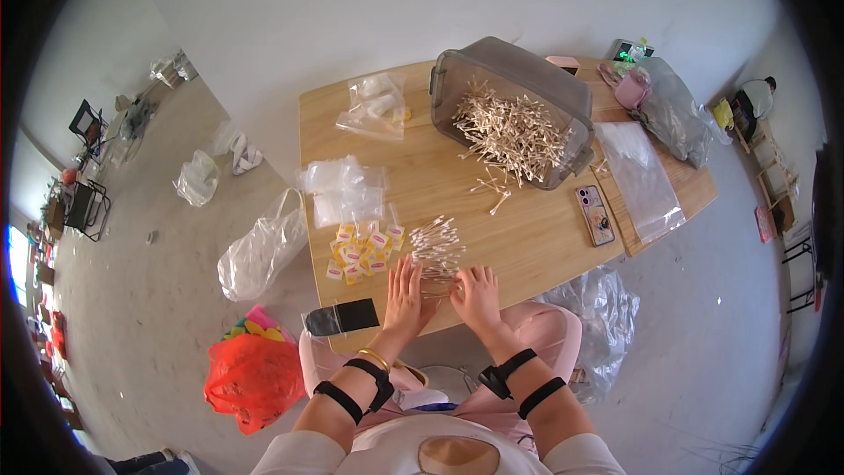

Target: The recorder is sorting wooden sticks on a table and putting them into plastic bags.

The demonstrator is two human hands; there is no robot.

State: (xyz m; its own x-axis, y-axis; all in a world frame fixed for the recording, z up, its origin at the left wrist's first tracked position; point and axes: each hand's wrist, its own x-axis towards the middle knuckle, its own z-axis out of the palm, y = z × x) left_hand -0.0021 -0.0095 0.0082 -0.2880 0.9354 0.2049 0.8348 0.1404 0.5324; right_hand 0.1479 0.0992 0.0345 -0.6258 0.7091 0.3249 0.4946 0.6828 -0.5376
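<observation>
A small pile of cotton swabs (437, 244) lies near the front edge of the wooden table. My left hand (403, 301) rests along its left side with the fingers stretched out. On the other side my right hand (477, 299) has its fingers bent, thumb and forefinger closed at the ends of some swabs. Left of the pile are several small yellow and white printed cards (356, 253). Behind it a grey plastic bin (510, 57) lies tipped on its side, many loose swabs (512, 130) in it and a few spilled at its mouth.
Clear plastic bags (345, 193) are stacked behind the cards, with another bag (374, 105) farther back. A black pouch (343, 317) lies at the front left corner. To the right are a phone (595, 215) and a flat clear bag (639, 180). A red bag (253, 378) stands on the floor.
</observation>
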